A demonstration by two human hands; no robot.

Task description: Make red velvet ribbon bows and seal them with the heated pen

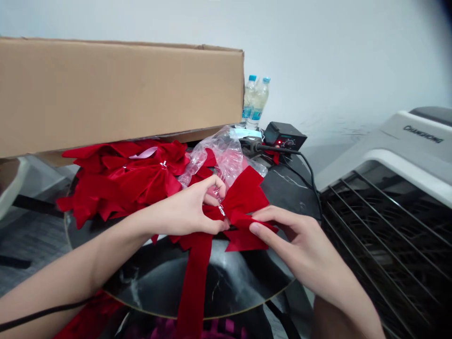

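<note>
A red velvet bow (245,195) is spread between my two hands above the round black table. My left hand (199,207) is closed at the bow's middle, beside a small silvery twist tie. With thumb and fingers, my right hand (289,235) pinches a loop at the bow's right side. A long red ribbon (195,278) hangs down over the table's front edge. To the left lies a heap of red bows (130,179), some with silvery ties at their centres. Part of the held bow is hidden behind my left hand.
A long cardboard box (120,89) stands at the back. Behind my hands lies a clear plastic bag (222,153). Two bottles (256,103) and a black control box (285,136) with a cable are at the back right. A white heater-like appliance (395,155) stands right of the table (240,282).
</note>
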